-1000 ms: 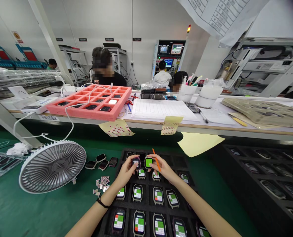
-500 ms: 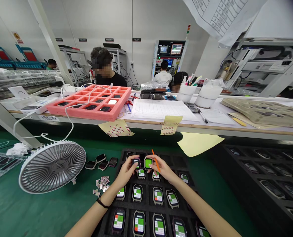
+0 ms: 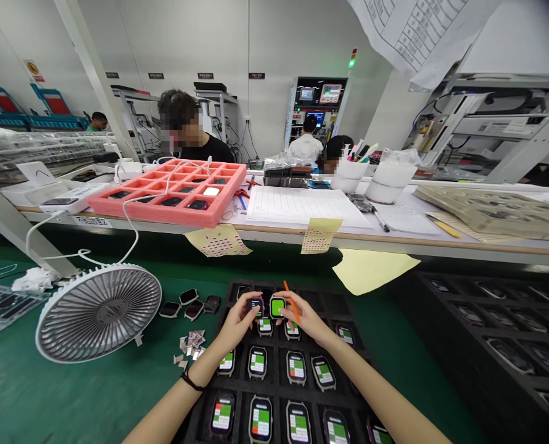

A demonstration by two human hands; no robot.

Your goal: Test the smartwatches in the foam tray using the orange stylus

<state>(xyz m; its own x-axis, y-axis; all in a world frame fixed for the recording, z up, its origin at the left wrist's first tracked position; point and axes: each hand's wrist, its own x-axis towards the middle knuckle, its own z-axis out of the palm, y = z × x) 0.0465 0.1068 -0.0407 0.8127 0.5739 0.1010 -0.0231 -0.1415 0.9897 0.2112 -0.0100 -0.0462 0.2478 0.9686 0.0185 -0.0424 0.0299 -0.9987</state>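
My left hand (image 3: 236,322) pinches a small smartwatch body with a dark screen (image 3: 255,304) above a black foam tray (image 3: 339,305). My right hand (image 3: 302,317) holds a watch body with a bright green screen (image 3: 277,306) and also grips a thin orange stick (image 3: 291,301) that points up and away. The two watches sit side by side, almost touching. Below my hands the tray holds several watch bodies with lit green, red and white screens (image 3: 295,365).
A white desk fan (image 3: 97,310) lies face up at left, with three loose watch bodies (image 3: 190,303) and small paper scraps (image 3: 190,342) beside it. A raised shelf carries a pink foam tray (image 3: 173,192), paper sheets (image 3: 302,205) and cups. Another black tray (image 3: 496,320) stands at right. People work behind.
Both hands with their watches have drifted very slightly down and towards me. The person behind the pink tray has shifted left. The tower light at the back went from red to green.
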